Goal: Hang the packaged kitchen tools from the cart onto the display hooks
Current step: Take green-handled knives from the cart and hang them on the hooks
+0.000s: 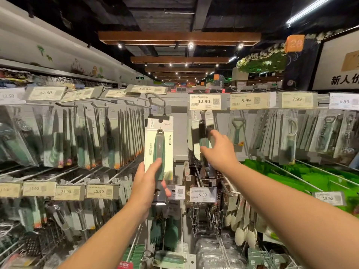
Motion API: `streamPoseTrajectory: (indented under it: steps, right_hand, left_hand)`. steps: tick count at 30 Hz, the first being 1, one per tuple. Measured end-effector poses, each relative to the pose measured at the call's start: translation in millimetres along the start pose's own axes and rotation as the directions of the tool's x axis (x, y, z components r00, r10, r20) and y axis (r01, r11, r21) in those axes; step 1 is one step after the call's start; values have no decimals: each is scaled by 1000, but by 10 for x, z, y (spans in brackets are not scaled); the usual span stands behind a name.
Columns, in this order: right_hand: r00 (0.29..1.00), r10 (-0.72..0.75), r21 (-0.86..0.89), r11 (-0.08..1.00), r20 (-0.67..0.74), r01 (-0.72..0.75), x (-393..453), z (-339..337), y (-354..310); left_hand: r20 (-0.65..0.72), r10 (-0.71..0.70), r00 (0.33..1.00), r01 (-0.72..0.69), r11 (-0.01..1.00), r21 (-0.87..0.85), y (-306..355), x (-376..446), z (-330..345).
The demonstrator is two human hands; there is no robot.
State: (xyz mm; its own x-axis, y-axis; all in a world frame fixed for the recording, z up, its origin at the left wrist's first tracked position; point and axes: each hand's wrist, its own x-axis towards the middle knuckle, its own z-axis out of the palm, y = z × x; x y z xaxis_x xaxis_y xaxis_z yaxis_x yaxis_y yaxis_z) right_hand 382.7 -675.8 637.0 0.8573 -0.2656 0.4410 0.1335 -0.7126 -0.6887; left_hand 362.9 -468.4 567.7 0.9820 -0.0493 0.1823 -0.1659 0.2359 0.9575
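Nearest the camera, two bare forearms reach up and forward into the display. Left hand [148,177]: fingers and thumb wrapped round the lower part of a white card-backed package holding a green-handled kitchen tool [159,146], held upright. Its punched top hole sits right at the tip of a grey metal display hook [158,105] under a flipped-up 12.90 price label [146,89]; whether the card is threaded on yet cannot be told, since the hand carries its weight either way. Right hand [215,150]: fingers curled on a neighbouring white card package with a dark-and-green handled tool [202,136], which hangs below the second 12.90 price tag [205,101], apparently steadying or straightening it. The cart is not in view, so remaining stock is unknown. Judgement: task mid-way; one package is at the point of hanging, and the release is not yet done. Further back, rows of hooks to the left and right are densely filled with similar carded tools [120,136]; lower rails hold green silicone brushes [165,232] and white spoons [245,230]. Bright green packs [291,173] lie on the right. Beyond, the shop aisle runs off under wooden ceiling beams [179,36] with spotlights.
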Motion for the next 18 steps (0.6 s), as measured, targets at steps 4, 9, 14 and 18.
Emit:
streamPoseTrajectory:
  steps: [4, 9, 14, 18]
  right_hand:
    - [992, 100, 126, 986, 82, -109, 307, -6, 48]
    - [973, 133, 222, 959, 189, -174, 631, 38, 116]
    - [965, 136, 236, 953, 222, -189, 750, 95, 142]
    - [991, 116, 20, 993, 61, -118, 656, 169, 122]
  left_hand:
    - [14, -45, 999, 46, 994, -95, 28, 81, 31]
    - [-4, -4, 1000, 3, 997, -75, 50, 188, 51]
    - [16, -2, 1000, 4, 989, -146, 52, 242, 37]
    - [32, 3, 999, 2, 988, -154, 77, 236, 76]
